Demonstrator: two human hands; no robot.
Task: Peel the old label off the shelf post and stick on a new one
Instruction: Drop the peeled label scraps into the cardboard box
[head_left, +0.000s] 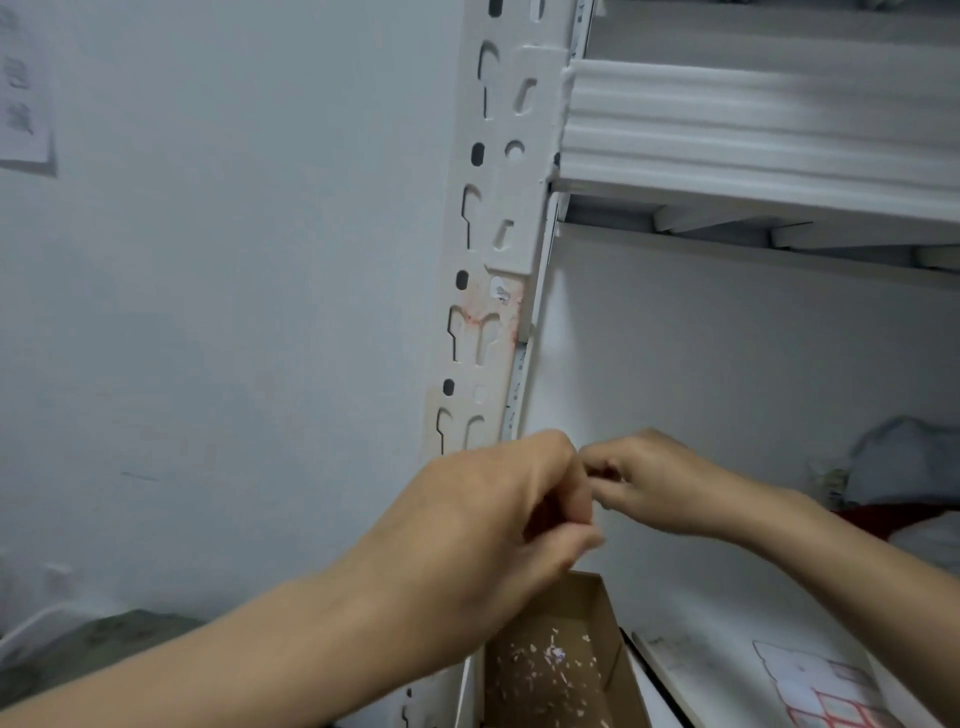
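Post (511, 171): white and slotted, upright in mid view; landmark for every place below.
Old label (500, 293): largely off; only a small white scrap and a reddish stain on the post's face, partway down.
Left hand (493, 519): below the stained stretch of the post and in front of it, clear of the metal; wrist raised, back toward the camera, fingers curled in, thumb and fingertips pinched toward the other hand.
Right hand (649, 483): just right of the post's lower end, reaching in from the right; fingers curled, tips meeting the left hand's.
Grip: both narrow, tip to tip; cannot tell what, if anything, sits between the fingers, being hidden and blurred.
Likely reason for the pose: picking a sticky bit off a fingertip, or starting a fresh label off its backing; a judgement only.
Box (587, 597): brown card, open, below the post's foot and under the hands; probably set there to catch waste.
Scraps (545, 665): pale flecks on the box floor.
Label sheet (826, 691): red-framed blanks, lying low and well right of the post.
Stage: peeling nearly done, new label not yet on the post.
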